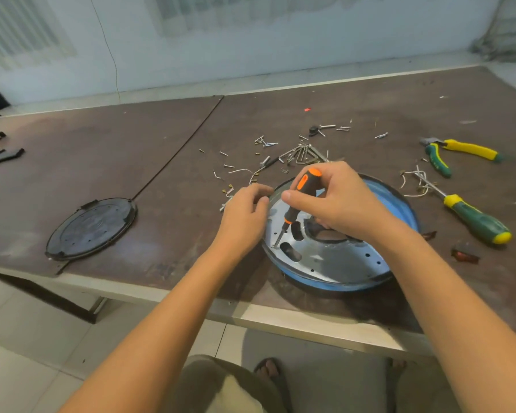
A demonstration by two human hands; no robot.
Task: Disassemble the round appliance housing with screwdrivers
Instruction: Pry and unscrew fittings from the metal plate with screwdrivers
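We list one round housing (340, 263), blue-rimmed with a silver plate uppermost, lying on the brown table (131, 144) near its front edge. Our left hand (245, 216) curls its fingers over the housing's left rim, and our right hand (337, 198) is closed round one orange-and-black screwdriver (295, 201), tilted, its tip set near the plate's left edge. Also on the table are one green-and-yellow screwdriver (474, 219) and one pair of pliers (459, 152) to the right, one black round cover (93, 228) well apart to the left, and loose screws (268, 143) behind the housing, too many to count.
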